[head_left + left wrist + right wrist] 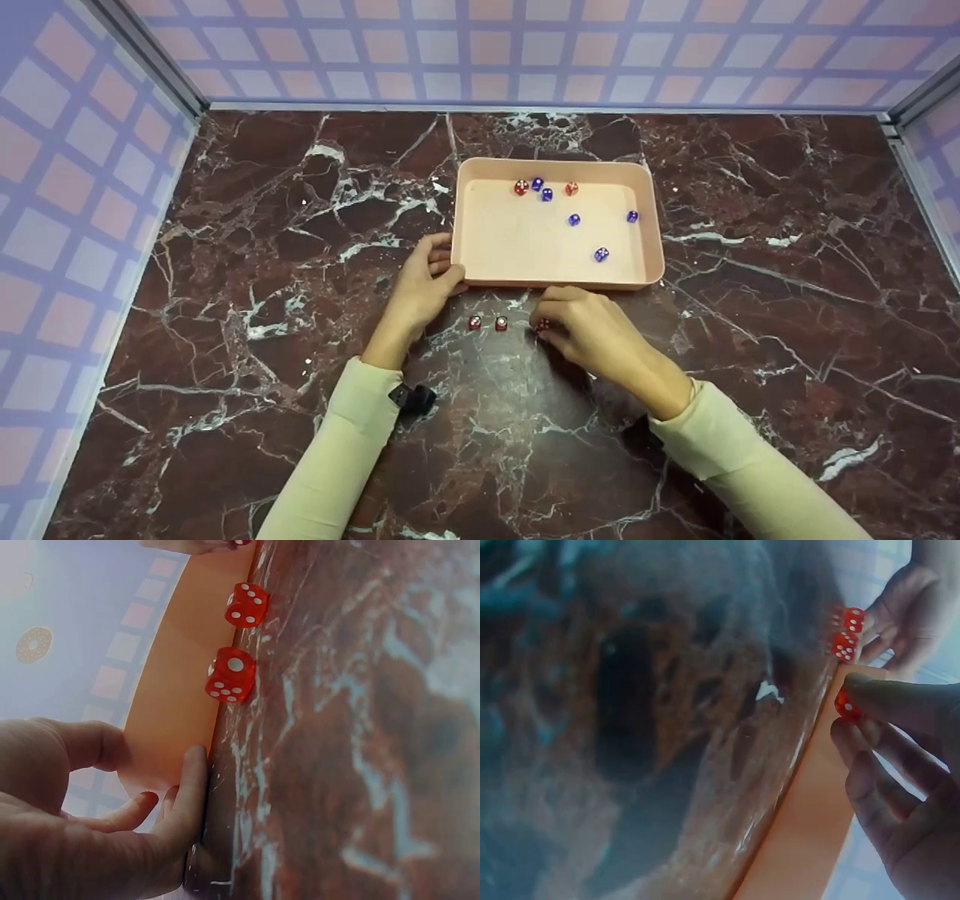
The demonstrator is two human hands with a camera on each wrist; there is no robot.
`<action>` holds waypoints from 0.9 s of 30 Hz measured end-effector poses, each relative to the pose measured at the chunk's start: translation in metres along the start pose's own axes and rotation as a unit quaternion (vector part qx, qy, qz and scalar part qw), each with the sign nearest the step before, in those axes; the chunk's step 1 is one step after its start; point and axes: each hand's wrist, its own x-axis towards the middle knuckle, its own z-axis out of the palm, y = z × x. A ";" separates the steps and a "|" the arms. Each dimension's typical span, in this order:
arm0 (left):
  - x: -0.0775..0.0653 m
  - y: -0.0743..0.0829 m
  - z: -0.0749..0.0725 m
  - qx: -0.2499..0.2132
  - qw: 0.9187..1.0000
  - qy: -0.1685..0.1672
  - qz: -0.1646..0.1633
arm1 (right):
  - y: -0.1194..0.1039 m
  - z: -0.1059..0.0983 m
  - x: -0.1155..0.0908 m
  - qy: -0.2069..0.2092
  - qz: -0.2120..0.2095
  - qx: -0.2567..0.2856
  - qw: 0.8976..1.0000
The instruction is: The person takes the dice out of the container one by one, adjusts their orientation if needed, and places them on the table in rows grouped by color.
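My left hand (424, 281) holds the front left corner of a shallow peach tray (555, 283), its thumb at the corner and fingers along the left side. In the left wrist view the thumb and fingers touch the tray's wall. Between thumb and fingertips my right hand (592, 326) pinches a red die (847, 703) in front of the tray; fingers partly cover it in the head view. To its left, two red dice with white pips, the left die (475, 322) and the right die (501, 323), sit apart in a row on the table.
Inside the tray lie two red dice, one a larger red die (521, 187), and several blue dice, among them a blue die (601, 255). The dark red marbled table (300, 225) reaches checkered walls (525, 52) at the back and sides.
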 end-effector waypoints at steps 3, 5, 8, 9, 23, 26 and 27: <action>0.001 -0.002 0.001 0.007 1.000 0.005 0.004 | 0.001 0.001 0.001 -0.007 0.005 0.009 1.000; 0.001 -0.002 0.002 0.009 1.000 0.007 0.004 | 0.001 0.001 0.002 -0.008 0.006 0.016 1.000; 0.002 -0.003 0.004 0.018 1.000 0.012 0.001 | 0.003 0.002 0.003 -0.009 0.007 0.017 1.000; 0.002 -0.003 0.005 0.022 1.000 0.014 0.000 | 0.003 0.003 0.003 -0.011 0.007 0.016 1.000; 0.000 -0.001 0.006 0.050 0.998 0.027 0.000 | 0.004 0.008 0.005 -0.030 -0.002 -0.015 0.999; 0.000 0.001 0.007 0.049 0.998 0.028 0.001 | 0.004 0.009 0.006 -0.024 -0.001 -0.012 1.000; 0.000 0.001 0.007 0.050 0.998 0.027 0.003 | 0.004 0.009 0.005 -0.022 -0.001 -0.012 1.000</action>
